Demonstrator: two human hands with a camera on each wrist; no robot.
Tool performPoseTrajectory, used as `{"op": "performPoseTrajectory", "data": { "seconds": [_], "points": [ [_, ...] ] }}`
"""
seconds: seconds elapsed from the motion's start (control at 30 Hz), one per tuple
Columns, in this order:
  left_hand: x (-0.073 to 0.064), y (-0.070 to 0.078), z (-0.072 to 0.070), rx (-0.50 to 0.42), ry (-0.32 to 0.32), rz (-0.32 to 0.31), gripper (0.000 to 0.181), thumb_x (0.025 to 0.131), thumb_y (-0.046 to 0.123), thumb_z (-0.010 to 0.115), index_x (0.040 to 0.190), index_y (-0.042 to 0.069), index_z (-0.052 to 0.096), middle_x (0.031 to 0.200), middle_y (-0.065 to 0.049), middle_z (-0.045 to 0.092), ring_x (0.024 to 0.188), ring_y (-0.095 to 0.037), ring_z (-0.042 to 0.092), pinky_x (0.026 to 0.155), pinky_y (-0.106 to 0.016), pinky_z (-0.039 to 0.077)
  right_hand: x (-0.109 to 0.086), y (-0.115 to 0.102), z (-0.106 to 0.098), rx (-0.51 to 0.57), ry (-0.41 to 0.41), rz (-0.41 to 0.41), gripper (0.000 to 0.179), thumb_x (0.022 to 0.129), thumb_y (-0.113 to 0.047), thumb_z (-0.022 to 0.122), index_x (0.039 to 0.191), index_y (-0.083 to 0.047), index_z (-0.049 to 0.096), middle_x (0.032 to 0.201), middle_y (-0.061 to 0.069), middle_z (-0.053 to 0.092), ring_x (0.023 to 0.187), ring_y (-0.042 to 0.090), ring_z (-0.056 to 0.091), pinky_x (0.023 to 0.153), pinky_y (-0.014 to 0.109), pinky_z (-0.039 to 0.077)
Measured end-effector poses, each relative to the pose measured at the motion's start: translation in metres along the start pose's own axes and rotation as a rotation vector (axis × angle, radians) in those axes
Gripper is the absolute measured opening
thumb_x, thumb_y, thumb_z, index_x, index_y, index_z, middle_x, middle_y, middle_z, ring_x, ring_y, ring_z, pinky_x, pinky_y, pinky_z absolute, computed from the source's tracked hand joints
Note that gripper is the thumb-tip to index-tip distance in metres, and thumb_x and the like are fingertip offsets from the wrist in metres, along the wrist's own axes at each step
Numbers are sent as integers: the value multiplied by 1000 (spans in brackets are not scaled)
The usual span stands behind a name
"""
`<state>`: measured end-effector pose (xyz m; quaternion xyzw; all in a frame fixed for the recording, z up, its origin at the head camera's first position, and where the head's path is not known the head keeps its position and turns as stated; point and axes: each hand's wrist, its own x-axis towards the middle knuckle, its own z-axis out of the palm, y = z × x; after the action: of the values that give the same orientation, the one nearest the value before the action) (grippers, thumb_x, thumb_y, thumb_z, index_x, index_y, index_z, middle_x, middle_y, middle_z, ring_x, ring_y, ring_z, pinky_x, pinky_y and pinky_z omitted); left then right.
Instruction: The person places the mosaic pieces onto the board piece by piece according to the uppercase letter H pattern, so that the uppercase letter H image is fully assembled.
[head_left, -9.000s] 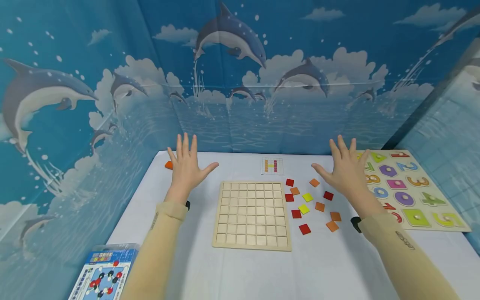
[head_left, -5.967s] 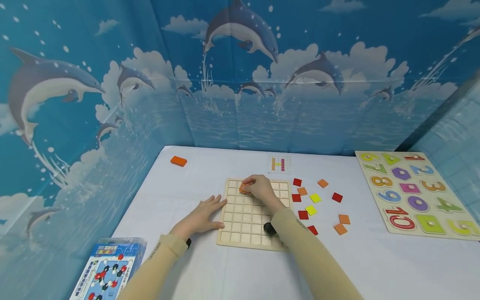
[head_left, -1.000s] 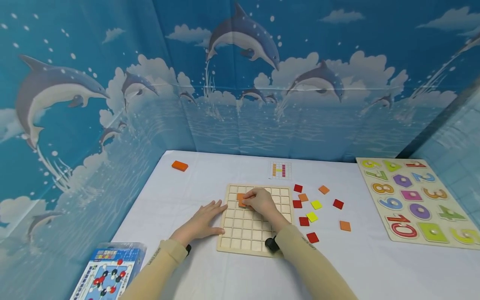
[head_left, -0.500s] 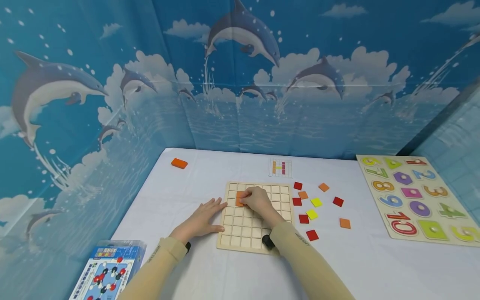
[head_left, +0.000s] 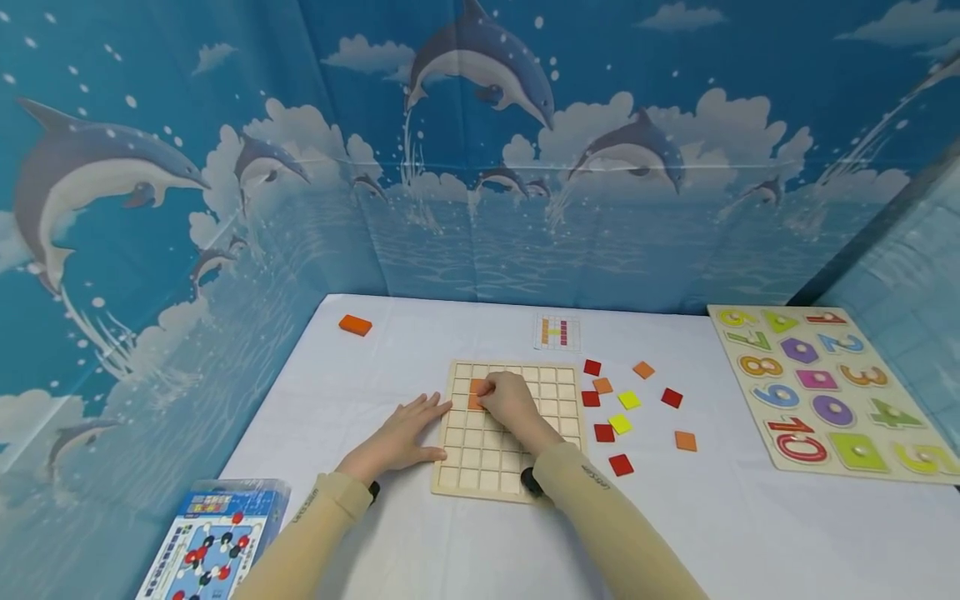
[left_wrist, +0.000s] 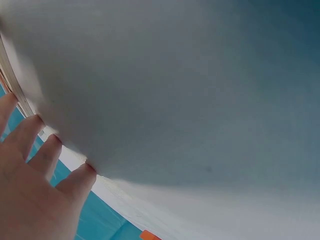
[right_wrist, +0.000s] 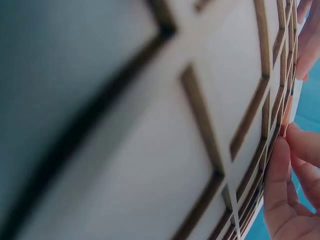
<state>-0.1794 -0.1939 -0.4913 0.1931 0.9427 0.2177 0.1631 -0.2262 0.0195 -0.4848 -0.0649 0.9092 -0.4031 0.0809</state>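
Observation:
A square wooden grid board (head_left: 487, 458) lies on the white table. My left hand (head_left: 396, 437) rests beside it, fingers spread and fingertips on its left edge; the left wrist view shows the fingers (left_wrist: 45, 155) stretched out. Over the board's upper left, my right hand (head_left: 516, 404) has thumb and fingertips on an orange square tile (head_left: 475, 402), pinching its right side. Directly above that tile sits another orange tile (head_left: 477, 385) in the same column. The right wrist view shows thumb and finger meeting at an orange tile (right_wrist: 286, 117), mostly hidden.
Loose red (head_left: 621, 464), yellow (head_left: 620, 424) and orange tiles (head_left: 686, 441) lie right of the board. A pattern card (head_left: 557, 332) sits behind it. An orange block (head_left: 356, 325) lies back left, a boxed set (head_left: 213, 542) front left, a number puzzle (head_left: 832, 408) at right.
Both hands came down from the raised, spread pose to the board. Two orange tiles went from the right-hand group to the grid. Lately the right hand has edged slightly left with the second tile.

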Motion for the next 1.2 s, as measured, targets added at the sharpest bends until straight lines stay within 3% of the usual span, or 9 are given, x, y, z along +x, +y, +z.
{"op": "performPoseTrajectory", "data": {
  "seconds": [0.2,0.4,0.63,0.9,1.2],
  "points": [
    [0,-4,-4,13,0,-9,80,88,38,73,154,15,35,163,-15,24,152,-37,17,122,-60,14,-4,-6,-12,25,-43,-24,6,90,-11,71,94,-7,72,80,4,66,68,14,56,60,25,46],
    [1,-3,-1,-4,2,-6,80,86,36,74,153,15,37,162,-14,25,151,-37,18,122,-60,15,-25,2,-39,69,-58,-45,13,91,-18,70,102,-11,72,92,0,70,82,13,62,70,27,52],
    [2,0,7,-3,-9,-7,80,87,37,74,154,17,36,163,-12,25,152,-34,17,122,-58,14,-58,51,-85,49,-18,-36,20,91,-19,70,109,-10,72,99,2,71,86,15,63,71,27,52],
    [4,-1,5,12,9,-14,79,87,38,73,154,19,36,163,-10,25,153,-32,17,123,-55,15,-88,111,-137,34,58,126,29,91,-18,70,117,-4,67,108,13,69,86,18,62,69,22,53],
    [3,-3,4,0,18,-18,79,87,37,74,154,19,37,163,-10,26,152,-32,18,123,-56,16,-106,161,-179,37,24,182,44,94,-28,67,128,0,58,118,20,66,92,17,63,67,19,54]
  ]
}}
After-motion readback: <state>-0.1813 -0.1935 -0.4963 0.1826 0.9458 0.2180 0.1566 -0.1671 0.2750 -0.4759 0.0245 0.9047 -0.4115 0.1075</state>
